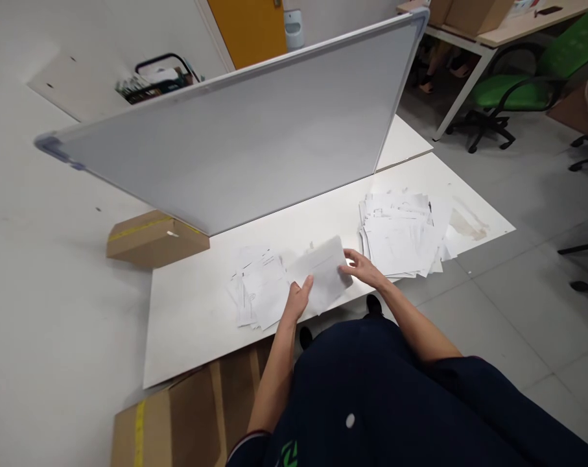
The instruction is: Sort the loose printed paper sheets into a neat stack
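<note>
Well, two hands (298, 301) (365, 270) hold paper (323, 267) — between two piles (267, 292) (398, 240).

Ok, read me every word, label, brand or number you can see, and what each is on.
No text is clearly readable.
Held paper: faint print, too blurred.
Left paper pile: print too small.
Right paper pile: print too small.
Dark shirt: green mark, cut off by the frame edge, unreadable.
</note>
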### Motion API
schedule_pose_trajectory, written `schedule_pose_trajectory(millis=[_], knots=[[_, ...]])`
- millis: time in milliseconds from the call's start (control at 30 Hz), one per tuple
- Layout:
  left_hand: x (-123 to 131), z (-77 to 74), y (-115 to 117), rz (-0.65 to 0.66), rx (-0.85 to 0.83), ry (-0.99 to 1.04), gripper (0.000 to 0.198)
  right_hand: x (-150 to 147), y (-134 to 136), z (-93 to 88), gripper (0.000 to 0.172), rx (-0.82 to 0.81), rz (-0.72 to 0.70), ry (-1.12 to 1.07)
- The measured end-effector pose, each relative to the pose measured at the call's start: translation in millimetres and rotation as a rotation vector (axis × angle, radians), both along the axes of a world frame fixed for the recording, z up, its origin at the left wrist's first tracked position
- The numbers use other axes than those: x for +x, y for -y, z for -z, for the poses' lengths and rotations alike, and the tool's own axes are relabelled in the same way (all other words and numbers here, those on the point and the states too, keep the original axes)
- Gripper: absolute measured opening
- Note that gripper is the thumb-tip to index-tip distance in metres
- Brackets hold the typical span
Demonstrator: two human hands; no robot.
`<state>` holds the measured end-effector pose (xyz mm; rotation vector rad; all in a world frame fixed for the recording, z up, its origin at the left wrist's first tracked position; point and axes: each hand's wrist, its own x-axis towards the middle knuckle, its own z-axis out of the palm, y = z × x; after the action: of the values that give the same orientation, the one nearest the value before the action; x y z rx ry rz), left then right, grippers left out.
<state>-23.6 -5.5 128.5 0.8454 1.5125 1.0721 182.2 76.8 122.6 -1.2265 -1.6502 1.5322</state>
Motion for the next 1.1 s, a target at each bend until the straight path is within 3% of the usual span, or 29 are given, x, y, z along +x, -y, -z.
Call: schedule_pose_trajectory(millis=[100, 233, 367, 500, 633, 733, 833, 1000, 1100], knots=[[-3.6, 1.5, 5.9, 0.07, -0.007, -0.107, 0.032, 1.4, -0.5, 5.8, 0.035, -0.152, -0.172, -0.124], [-1.5, 9.2, 12.0, 0.126, 0.099, -0.201, 0.028, -0.5, 5.2, 16.9, 0.026, -0.064, -0.08, -0.107], [-1.5, 31.5, 14.3, 0.186, 0.234, -0.216, 0.029, -0.6, 10.4, 41.7, 0.022, 0.048, -0.062, -0.082], [-4.2, 56.1, 14.5, 0.167, 0.121, -0.21, 0.028, -0.7, 11.3, 73.2, 0.024, -0.004, -0.05, -0.004], [-5.2, 63.0, 13.7, 0.101, 0.063, -0.182, 0.027, 0.1, 9.7, 83.6, 0.026, -0.026, -0.07, 0.008], [-5.3, 62.3, 12.2, 0.046, 0.041, -0.169, 0.026, 1.1, 7.9, 76.9, 0.026, 0.0, -0.088, 0.019], [-7.4, 63.7, 11.4, 0.004, 0.002, -0.14, 0.026, 1.7, 5.7, 58.7, 0.023, 0.054, -0.13, 0.129], [-20.0, 69.0, 16.0, -0.056, 0.113, -0.06, 0.039, 0.2, 6.6, -2.1, 0.025, 0.409, -0.333, 0.496], [-25.7, 71.6, 21.7, -0.036, 0.155, -0.206, 0.046, -6.9, 12.5, -33.2, 0.024, 0.526, -0.408, 0.851]])
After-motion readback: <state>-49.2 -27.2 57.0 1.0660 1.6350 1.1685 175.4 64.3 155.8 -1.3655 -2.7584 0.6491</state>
